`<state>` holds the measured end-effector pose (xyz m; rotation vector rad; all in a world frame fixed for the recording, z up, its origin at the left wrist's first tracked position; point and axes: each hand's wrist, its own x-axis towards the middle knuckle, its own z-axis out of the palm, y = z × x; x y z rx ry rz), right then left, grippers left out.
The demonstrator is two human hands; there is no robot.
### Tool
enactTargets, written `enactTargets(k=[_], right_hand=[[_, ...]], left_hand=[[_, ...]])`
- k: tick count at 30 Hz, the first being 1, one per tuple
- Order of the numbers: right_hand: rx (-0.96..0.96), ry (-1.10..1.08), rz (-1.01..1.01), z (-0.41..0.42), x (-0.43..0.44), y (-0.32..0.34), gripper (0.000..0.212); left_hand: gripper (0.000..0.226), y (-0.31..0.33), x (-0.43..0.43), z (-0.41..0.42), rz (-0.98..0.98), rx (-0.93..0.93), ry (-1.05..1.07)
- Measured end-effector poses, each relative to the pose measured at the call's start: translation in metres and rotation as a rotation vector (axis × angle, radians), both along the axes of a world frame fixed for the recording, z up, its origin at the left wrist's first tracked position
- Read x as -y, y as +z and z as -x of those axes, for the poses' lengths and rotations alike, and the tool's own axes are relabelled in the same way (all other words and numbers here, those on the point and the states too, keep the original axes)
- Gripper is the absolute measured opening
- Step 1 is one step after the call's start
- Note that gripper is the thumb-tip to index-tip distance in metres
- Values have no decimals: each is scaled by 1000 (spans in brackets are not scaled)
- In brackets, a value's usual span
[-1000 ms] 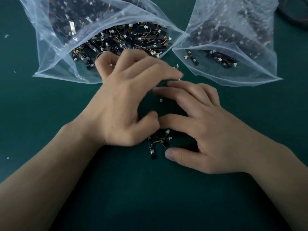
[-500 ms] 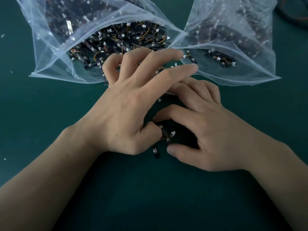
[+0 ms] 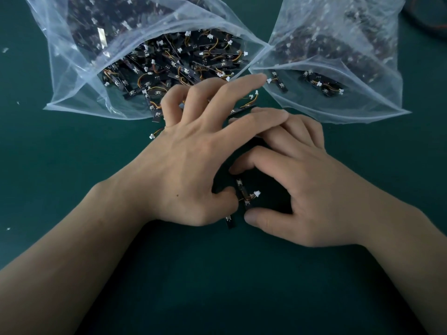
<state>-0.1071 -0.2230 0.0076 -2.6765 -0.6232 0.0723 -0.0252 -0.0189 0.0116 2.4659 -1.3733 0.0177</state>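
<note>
Small black circuit boards with orange wires and white plugs fill an open clear bag (image 3: pixel 72 93) at the far left. A second clear bag (image 3: pixel 362 105) at the far right holds a few at its mouth. My left hand (image 3: pixel 188 160) hovers with its fingers spread, the index lying over my right fingers, and its thumb touches a small board (image 3: pixel 243 193) on the mat. My right hand (image 3: pixel 314 194) curls its index finger and thumb around that board from the far and near ends. Another board (image 3: pixel 229 222) pokes out beside my left thumb.
A dark green mat (image 3: pixel 217 274) covers the table. Several loose boards (image 3: pixel 244 107) lie spilled between the bag mouths and partly under my left hand. A dark cable (image 3: pixel 425 18) crosses the far right corner. Tiny white scraps dot the left side.
My left fingers lifted and spread toward the bags, crossing over my right fingers. My right index finger curled in toward the thumb, closing around the board near my left thumb.
</note>
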Motion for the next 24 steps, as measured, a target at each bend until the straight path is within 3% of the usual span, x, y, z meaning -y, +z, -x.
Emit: enactTargets(k=[24], right_hand=[[-17, 10, -77, 1, 1, -4, 58]], left_hand=[[98, -1, 0, 0, -14, -8, -27]])
